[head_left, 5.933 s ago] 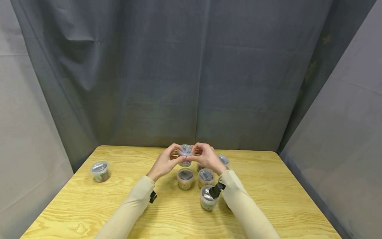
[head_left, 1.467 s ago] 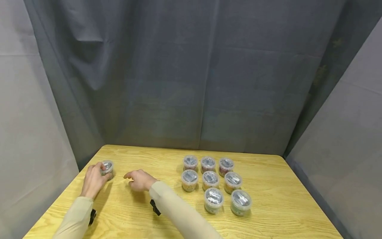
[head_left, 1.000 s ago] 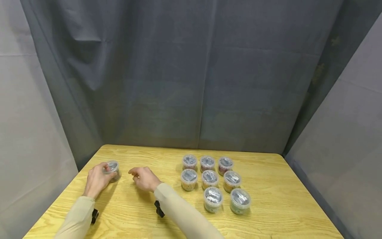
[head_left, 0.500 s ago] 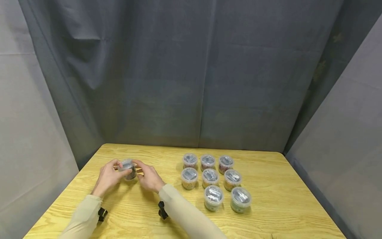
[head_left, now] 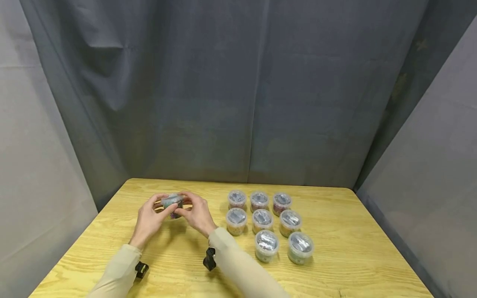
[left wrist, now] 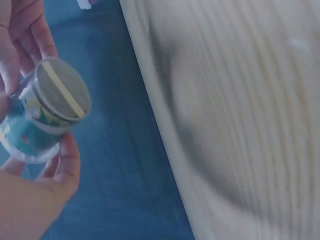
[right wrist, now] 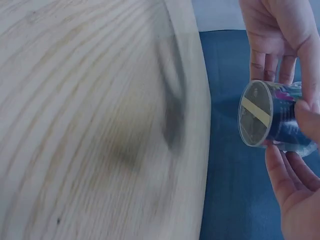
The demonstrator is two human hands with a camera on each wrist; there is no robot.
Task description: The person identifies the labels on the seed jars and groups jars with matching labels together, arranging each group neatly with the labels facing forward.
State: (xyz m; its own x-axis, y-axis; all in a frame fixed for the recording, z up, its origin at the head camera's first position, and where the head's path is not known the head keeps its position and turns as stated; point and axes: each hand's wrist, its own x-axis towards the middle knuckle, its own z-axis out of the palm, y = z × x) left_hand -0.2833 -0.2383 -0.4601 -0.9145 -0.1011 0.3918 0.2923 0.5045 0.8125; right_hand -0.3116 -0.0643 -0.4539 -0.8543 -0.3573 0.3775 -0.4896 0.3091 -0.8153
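Observation:
My left hand (head_left: 148, 219) and right hand (head_left: 197, 213) both grip a small round plastic tub (head_left: 173, 201) with a translucent lid, fingers and thumbs around its sides. It is held above the left part of the table, its shadow lying below. In the left wrist view the tub (left wrist: 47, 110) shows a teal printed label and a flat end with a pale strip across it. The right wrist view shows the same tub (right wrist: 275, 117) with a dark blue printed side, the strip again on its end. Fingers of both hands hide part of the label.
Several similar lidded tubs stand in rows right of my hands: a back row with a dark red tub (head_left: 282, 203), a middle row with an orange tub (head_left: 290, 223), and two front tubs, one greenish (head_left: 300, 248). Wooden table (head_left: 346, 256); grey curtain (head_left: 208, 103) behind.
The left hand has brought the tub from the table's left side toward the right and lifted it. The right hand has joined in gripping it. Earlier, both hands were at the rows of tubs.

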